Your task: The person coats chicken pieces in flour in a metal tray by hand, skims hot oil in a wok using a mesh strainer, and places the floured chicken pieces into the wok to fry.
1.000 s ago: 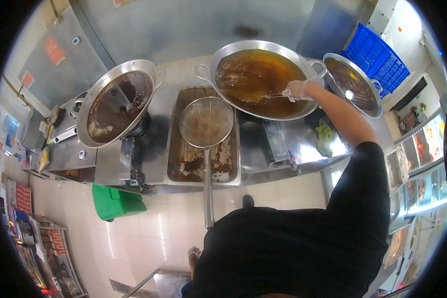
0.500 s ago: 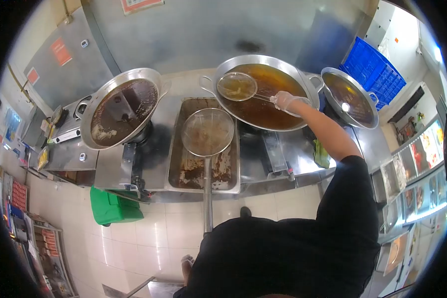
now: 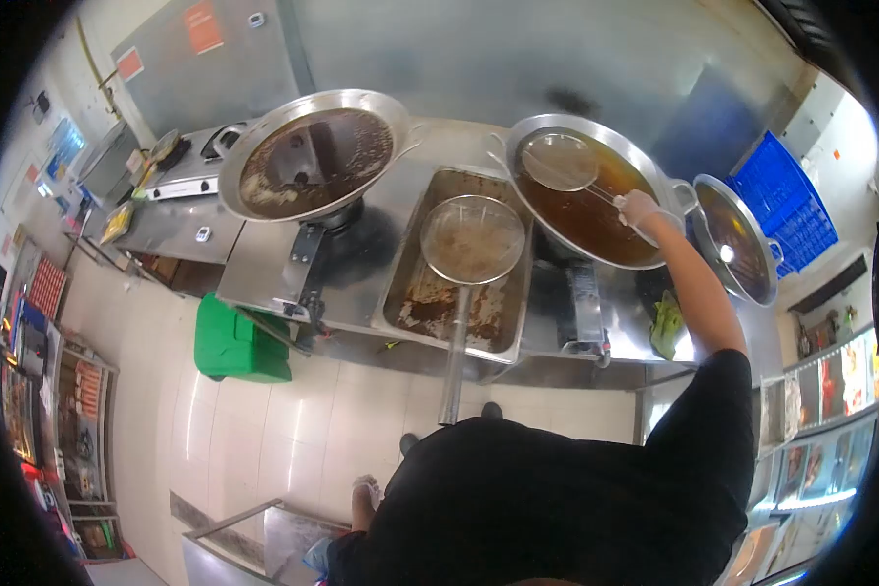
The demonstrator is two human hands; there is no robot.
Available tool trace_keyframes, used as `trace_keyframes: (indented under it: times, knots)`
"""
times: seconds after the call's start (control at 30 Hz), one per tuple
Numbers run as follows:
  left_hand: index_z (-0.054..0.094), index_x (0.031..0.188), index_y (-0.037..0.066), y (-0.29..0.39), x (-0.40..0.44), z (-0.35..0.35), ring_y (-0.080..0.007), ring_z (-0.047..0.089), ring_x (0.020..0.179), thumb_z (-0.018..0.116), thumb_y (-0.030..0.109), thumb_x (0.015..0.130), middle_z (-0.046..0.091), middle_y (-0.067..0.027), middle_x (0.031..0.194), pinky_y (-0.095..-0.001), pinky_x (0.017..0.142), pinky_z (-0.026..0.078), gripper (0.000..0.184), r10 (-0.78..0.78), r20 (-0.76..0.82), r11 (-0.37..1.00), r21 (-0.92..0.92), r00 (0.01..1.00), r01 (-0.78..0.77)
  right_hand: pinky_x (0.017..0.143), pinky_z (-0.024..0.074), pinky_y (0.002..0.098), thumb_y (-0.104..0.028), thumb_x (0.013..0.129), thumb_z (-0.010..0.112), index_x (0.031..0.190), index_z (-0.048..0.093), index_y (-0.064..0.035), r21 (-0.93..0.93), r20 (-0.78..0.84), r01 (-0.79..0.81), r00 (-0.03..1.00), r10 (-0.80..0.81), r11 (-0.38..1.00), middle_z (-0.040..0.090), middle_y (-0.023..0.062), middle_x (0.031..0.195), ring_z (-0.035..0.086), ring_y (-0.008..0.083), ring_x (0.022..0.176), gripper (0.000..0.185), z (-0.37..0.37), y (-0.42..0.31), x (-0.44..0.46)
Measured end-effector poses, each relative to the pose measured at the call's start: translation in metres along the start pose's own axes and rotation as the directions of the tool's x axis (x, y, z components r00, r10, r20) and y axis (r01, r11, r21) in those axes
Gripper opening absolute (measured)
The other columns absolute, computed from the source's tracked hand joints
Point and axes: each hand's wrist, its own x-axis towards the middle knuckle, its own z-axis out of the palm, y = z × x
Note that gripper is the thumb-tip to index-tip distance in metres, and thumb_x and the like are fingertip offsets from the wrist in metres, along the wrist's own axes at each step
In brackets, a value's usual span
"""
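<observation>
A shallow metal tray [image 3: 508, 332] sits on the steel counter [image 3: 361, 259] in front of the person. A large round strainer [image 3: 473, 239] lies over the tray, its long handle reaching past the near edge toward the person's body.

To the right of the tray stands a wide two-handled pan [image 3: 657, 256] of brown-amber oil. The right hand [image 3: 638, 207], in a clear glove, is beyond the tray and to its right, closed around the handle of a small wire skimmer [image 3: 560, 162]. The skimmer's round mesh is over the far left part of the oil; whether it touches the surface cannot be told.

The left hand [image 3: 365, 493], also gloved, is low on the near left side of the tray, well apart from it, beside the body; whether it is open or closed cannot be told.

Left of the tray is a pan of dark liquid [image 3: 313, 161]. Farther right, past the oil pan, are a smaller pan [image 3: 736, 240] and a blue crate [image 3: 784, 203].
</observation>
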Motion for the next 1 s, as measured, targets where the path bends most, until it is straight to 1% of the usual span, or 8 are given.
trace_keyframes:
  times: [0.1,0.3,0.37,0.5,0.57,0.63,0.8,1.0]
  knots:
    - [0.054,0.064,0.008,0.006,-0.011,-0.009,-0.0145,0.047,0.06,0.065,0.007,0.079,0.051,0.0009,0.064,-0.0327,0.054,0.037,0.018,0.057,-0.011,0.998,0.025,0.998,-0.056,0.082,0.0517,0.0499,-0.024,0.085,0.063,0.094,0.069,-0.0015,0.384,-0.009,-0.353,0.923,0.385,0.853,0.068,0.0249,0.092,0.065,0.0436,0.091,0.025,-0.034,-0.037,-0.029]
    - [0.053,0.063,0.01,0.031,-0.033,-0.024,-0.013,0.044,0.059,0.065,0.006,0.079,0.049,0.0029,0.062,-0.0319,0.054,0.036,0.02,0.202,-0.03,0.977,0.08,0.979,-0.199,0.086,0.0503,0.0478,-0.017,0.093,0.047,0.098,0.068,-0.0031,0.143,-0.178,-0.02,0.983,0.046,0.99,0.066,0.0216,0.097,0.063,0.0414,0.097,0.025,-0.105,-0.114,-0.086]
    - [0.053,0.067,0.012,-0.003,0.012,-0.041,-0.0163,0.045,0.056,0.062,0.013,0.082,0.049,0.0014,0.062,-0.0357,0.052,0.038,0.018,-0.012,-0.067,0.999,-0.048,0.998,0.009,0.087,0.0499,0.0471,-0.018,0.093,0.048,0.098,0.068,-0.0041,0.1,-0.215,0.143,0.969,-0.119,0.985,0.066,0.0216,0.1,0.062,0.0403,0.1,0.024,-0.116,-0.131,-0.101]
    - [0.052,0.07,0.016,-0.03,0.074,-0.071,-0.0227,0.044,0.048,0.059,0.023,0.085,0.046,-0.0024,0.059,-0.0425,0.047,0.042,0.017,-0.345,0.006,0.935,-0.081,0.938,0.345,0.088,0.0496,0.0459,-0.02,0.09,0.052,0.098,0.067,-0.0053,0.51,-0.162,0.017,0.984,0.076,0.86,0.066,0.0204,0.103,0.062,0.0382,0.103,0.023,-0.127,-0.214,-0.143]
    - [0.052,0.07,0.016,-0.021,0.08,-0.086,-0.0226,0.044,0.047,0.059,0.021,0.084,0.045,-0.0024,0.058,-0.0421,0.047,0.043,0.017,-0.368,0.031,0.928,-0.056,0.929,0.369,0.084,0.0516,0.0469,-0.017,0.09,0.051,0.095,0.065,-0.0019,0.199,-0.264,0.264,0.942,-0.208,0.944,0.067,0.0208,0.101,0.064,0.0403,0.098,0.021,-0.071,-0.23,-0.135]
    - [0.052,0.069,0.016,-0.014,0.069,-0.105,-0.0227,0.045,0.048,0.058,0.021,0.085,0.046,-0.0025,0.059,-0.0414,0.047,0.044,0.017,-0.1,0.185,0.974,0.221,0.978,0.058,0.077,0.0541,0.047,-0.011,0.09,0.049,0.092,0.063,-0.0005,0.314,0.012,-0.037,0.999,0.035,0.949,0.068,0.0214,0.095,0.067,0.0404,0.089,0.018,-0.094,-0.291,-0.163]
    - [0.051,0.068,0.016,-0.008,0.062,-0.112,-0.0217,0.047,0.052,0.057,0.021,0.086,0.047,-0.0015,0.062,-0.0394,0.049,0.043,0.019,-0.127,0.173,0.98,0.176,0.977,0.096,0.063,0.0557,0.0411,-0.01,0.092,0.05,0.099,0.062,-0.0027,0.187,-0.254,0.004,0.966,0.045,0.982,0.064,0.0169,0.078,0.069,0.0312,0.075,0.016,0.003,-0.334,-0.179]
    - [0.049,0.068,0.017,0.009,0.058,-0.1,-0.019,0.048,0.054,0.056,0.021,0.089,0.048,0.0,0.063,-0.0362,0.05,0.04,0.023,-0.256,0.072,0.963,0.112,0.964,0.247,0.065,0.0531,0.0386,-0.003,0.091,0.048,0.113,0.057,-0.001,0.113,-0.2,-0.053,0.977,0.075,0.992,0.06,0.013,0.084,0.065,0.0263,0.077,0.024,0.014,-0.328,-0.202]
